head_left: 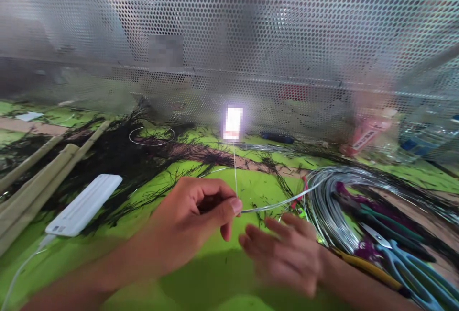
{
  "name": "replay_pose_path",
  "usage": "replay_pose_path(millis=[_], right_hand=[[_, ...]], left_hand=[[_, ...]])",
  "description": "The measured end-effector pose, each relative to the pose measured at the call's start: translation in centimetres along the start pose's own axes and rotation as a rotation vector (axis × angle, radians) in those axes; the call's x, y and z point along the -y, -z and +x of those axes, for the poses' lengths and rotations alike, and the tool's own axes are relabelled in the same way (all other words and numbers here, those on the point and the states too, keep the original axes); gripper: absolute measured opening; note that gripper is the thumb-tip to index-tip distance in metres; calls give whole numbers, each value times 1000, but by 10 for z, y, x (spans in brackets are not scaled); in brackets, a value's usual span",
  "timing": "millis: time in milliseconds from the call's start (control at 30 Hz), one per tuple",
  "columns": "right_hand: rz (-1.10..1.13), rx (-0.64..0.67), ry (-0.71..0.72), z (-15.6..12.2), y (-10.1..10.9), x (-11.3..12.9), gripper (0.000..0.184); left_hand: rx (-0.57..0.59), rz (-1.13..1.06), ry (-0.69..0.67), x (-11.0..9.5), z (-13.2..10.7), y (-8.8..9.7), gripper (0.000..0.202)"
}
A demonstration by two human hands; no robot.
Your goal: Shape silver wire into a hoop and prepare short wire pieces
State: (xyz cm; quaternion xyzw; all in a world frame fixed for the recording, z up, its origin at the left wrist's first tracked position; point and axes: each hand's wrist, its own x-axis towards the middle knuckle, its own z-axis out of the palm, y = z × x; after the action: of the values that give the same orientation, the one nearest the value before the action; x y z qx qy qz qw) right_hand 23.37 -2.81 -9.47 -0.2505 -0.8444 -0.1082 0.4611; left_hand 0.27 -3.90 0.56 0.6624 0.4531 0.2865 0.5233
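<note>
My left hand (201,220) is closed in a pinch on a thin silvery wire (279,205) above the green surface. From its fingertips one thin length rises straight up, and another runs right toward a coil of wire (330,205). Just right of and below the pinch is my right hand (283,253), blurred by motion, with its fingers loosely apart and nothing visible in them. A bright white, pixelated patch covers whatever lies at the upper end of the rising wire.
A perforated metal panel (229,28) stands along the back. To the left lie a white power bank (84,205), wooden strips (46,182), black bristles (122,158) and a wire ring (152,144). Blue-handled scissors (405,268), pliers (387,225) and a plastic bottle (426,138) are at right.
</note>
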Motion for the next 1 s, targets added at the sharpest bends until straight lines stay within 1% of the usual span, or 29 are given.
replay_pose_path(millis=[33,67,133,233,333,433,600,767,867,1000], right_hand=[[5,-30,27,4,-3,-3,47],[17,-61,15,10,-5,-7,55],[50,-100,-35,23,-10,-11,60],[150,-156,-7,40,-17,-13,50],[221,-231,10,46,-22,-12,35],[259,-235,-17,49,-21,-11,23],[295,-209,-51,54,-15,-11,16],[421,-226,-119,55,-20,-6,14],[464,-235,-155,52,-24,0,13],[510,-221,-218,47,-22,11,16]], left_hand=[[-9,-11,0,-1,0,1,30],[-11,-21,-5,-2,1,1,26],[-13,-32,-18,-3,2,2,22],[2,-44,-51,-3,2,2,19],[16,-60,-61,-2,1,4,15],[44,-76,-24,-3,1,4,11],[93,-194,61,-5,4,4,8],[115,-251,86,-5,3,6,6],[68,-218,45,-5,1,4,5],[-29,-113,-118,-4,-2,-1,11]])
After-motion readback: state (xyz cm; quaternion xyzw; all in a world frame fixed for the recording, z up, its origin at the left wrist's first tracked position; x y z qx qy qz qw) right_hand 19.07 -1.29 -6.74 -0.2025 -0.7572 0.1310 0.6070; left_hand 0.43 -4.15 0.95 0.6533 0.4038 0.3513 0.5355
